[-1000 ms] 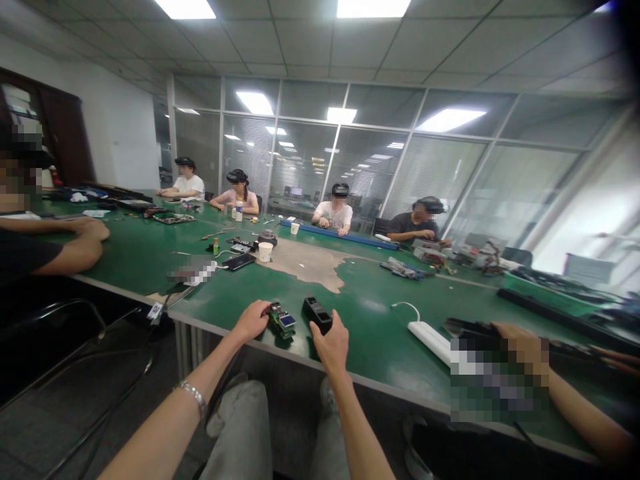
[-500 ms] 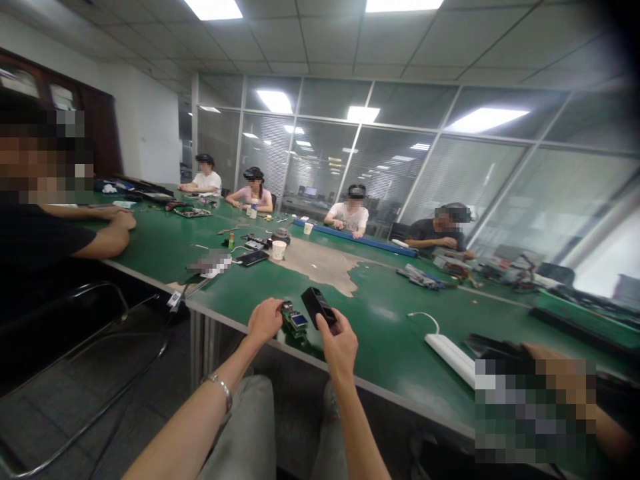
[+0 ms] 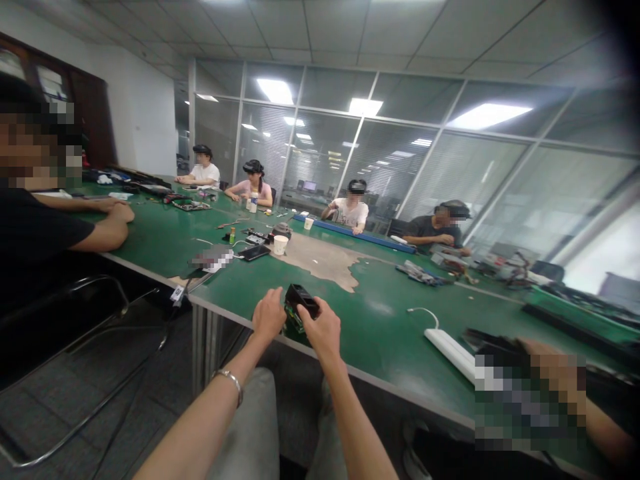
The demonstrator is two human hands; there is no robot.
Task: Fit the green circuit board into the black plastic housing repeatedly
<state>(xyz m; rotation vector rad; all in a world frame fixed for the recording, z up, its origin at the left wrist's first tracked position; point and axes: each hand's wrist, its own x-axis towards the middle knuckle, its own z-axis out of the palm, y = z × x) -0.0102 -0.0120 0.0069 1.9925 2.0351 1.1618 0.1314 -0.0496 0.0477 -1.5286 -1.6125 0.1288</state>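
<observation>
Near the table's front edge, my right hand [image 3: 321,328] grips a black rectangular housing [image 3: 301,300] with openings in its top. Below and partly behind the housing is a green circuit board [image 3: 295,319], mostly hidden by it. My left hand [image 3: 269,317] is at the board's left side, fingers closed at its edge. Whether the board and housing touch cannot be made out.
On the green table [image 3: 380,333] are a white power strip [image 3: 453,355] to the right, a paper cup [image 3: 280,245], a black phone [image 3: 255,253] and a grey device [image 3: 210,257]. People sit around it; a neighbour's hand [image 3: 545,360] is at far right.
My right hand has brought the black housing left, over the circuit board, which it now mostly covers. My left hand has stayed beside the board.
</observation>
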